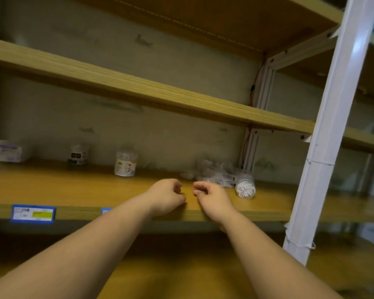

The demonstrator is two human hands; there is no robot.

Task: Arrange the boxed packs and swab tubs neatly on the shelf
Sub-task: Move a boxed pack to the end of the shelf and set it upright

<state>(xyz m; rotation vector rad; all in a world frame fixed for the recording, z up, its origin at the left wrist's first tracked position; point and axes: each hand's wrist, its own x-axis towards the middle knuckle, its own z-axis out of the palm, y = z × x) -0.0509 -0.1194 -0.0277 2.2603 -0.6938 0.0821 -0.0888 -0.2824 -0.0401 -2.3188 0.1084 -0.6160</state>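
Observation:
On the wooden shelf [73,190] a clear swab tub [125,161] with a cartoon label stands upright at the back. Left of it stands a small tub [78,155] with a dark label. A second swab tub [245,186] lies on its side at the right, beside a heap of clear plastic packs [216,173]. A boxed pack [4,151] rests at the far left. My left hand [165,196] and my right hand [212,198] hover over the shelf's front middle, close together, fingers loosely curled, holding nothing.
A white metal upright [324,134] rises at the right front of the shelf. Another wooden board [138,91] runs above. Blue price tags [32,213] sit on the shelf's front edge. A lower shelf [181,277] lies beneath my arms.

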